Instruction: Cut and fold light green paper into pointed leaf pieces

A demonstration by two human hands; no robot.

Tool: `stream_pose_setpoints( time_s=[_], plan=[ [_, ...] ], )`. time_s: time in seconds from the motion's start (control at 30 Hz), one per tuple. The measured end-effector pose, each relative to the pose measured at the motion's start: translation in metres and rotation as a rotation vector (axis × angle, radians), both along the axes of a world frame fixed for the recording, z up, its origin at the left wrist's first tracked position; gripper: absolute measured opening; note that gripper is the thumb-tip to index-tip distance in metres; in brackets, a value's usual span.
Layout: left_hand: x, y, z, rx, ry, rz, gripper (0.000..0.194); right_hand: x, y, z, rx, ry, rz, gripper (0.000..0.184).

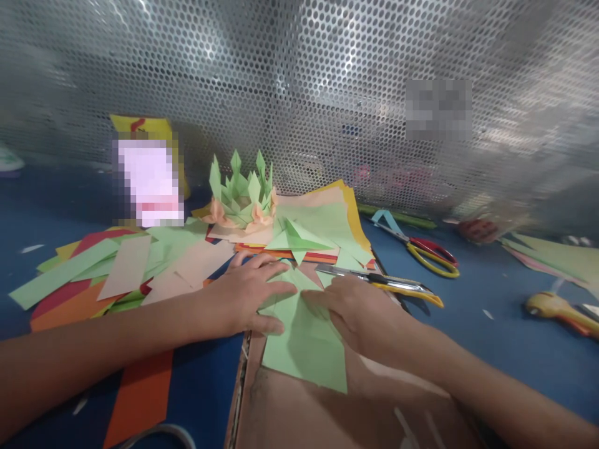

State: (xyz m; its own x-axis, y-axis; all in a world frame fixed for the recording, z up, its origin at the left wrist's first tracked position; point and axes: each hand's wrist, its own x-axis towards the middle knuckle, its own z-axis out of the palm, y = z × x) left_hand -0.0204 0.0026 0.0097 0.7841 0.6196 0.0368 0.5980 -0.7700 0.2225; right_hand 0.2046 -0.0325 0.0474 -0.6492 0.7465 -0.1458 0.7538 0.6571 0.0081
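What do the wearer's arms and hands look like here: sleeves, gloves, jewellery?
Both forearms are bare to the frame edge, with no sleeves in view. The left hand and right hand wear no gloves. No rings, watch, bands or markings show on the visible parts. Fingernails look short and unpainted, though the picture is soft.

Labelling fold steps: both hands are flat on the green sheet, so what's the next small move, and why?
Probably run the right hand fingertips along the fold to sharpen the crease, while the left hand pins the green paper on the cardboard. Both hands already press flat on the sheet, meeting at a raised fold line near its top. The utility knife lies untouched beside them.
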Motion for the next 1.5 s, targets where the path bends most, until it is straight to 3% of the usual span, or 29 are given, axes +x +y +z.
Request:
stream_pose_setpoints(
  time_s=[0.3, 0.37, 0.47, 0.57, 0.77, 0.9, 1.0, 1.17, 1.27, 1.37, 1.5],
  plan=[
    [0.0, -0.002, 0.001, -0.036, 0.013, 0.037, 0.063, 0.026, -0.021, 0.023, -0.171, 0.041, 0.081, 0.028],
    [0.0, -0.002, -0.001, -0.057, 0.005, 0.043, 0.064, 0.023, -0.017, 0.024, -0.214, 0.076, 0.028, 0.025],
    [-0.001, -0.001, -0.002, -0.106, -0.035, 0.035, 0.062, 0.014, -0.011, 0.018, -0.219, 0.116, -0.178, 0.009],
    [0.0, -0.001, -0.002, -0.139, -0.076, 0.033, 0.063, 0.008, -0.011, 0.004, -0.204, 0.131, -0.273, 0.023],
    [0.0, -0.004, 0.001, -0.087, -0.145, 0.03, 0.058, 0.007, -0.016, -0.014, -0.196, 0.253, -0.256, 0.04],
    [0.004, -0.009, 0.003, -0.08, -0.303, -0.101, 0.04, 0.009, -0.017, -0.015, -0.256, 0.353, -0.243, 0.035],
    [0.009, -0.01, 0.001, -0.103, -0.436, -0.124, 0.032, 0.009, -0.017, -0.015, -0.297, 0.367, -0.215, 0.022],
    [0.017, -0.008, -0.008, -0.018, -0.317, -0.092, 0.035, 0.009, -0.015, -0.014, -0.279, 0.326, -0.065, 0.011],
    [0.02, -0.01, -0.01, 0.035, -0.268, -0.121, 0.039, 0.01, -0.015, -0.012, -0.265, 0.319, -0.055, 0.009],
    [0.019, -0.011, -0.008, 0.108, -0.289, -0.144, 0.041, 0.009, -0.015, -0.008, -0.235, 0.337, -0.128, 0.025],
    [0.015, -0.011, -0.002, 0.141, -0.391, -0.057, 0.025, 0.007, -0.013, -0.002, -0.241, 0.366, -0.298, 0.048]
  ],
)
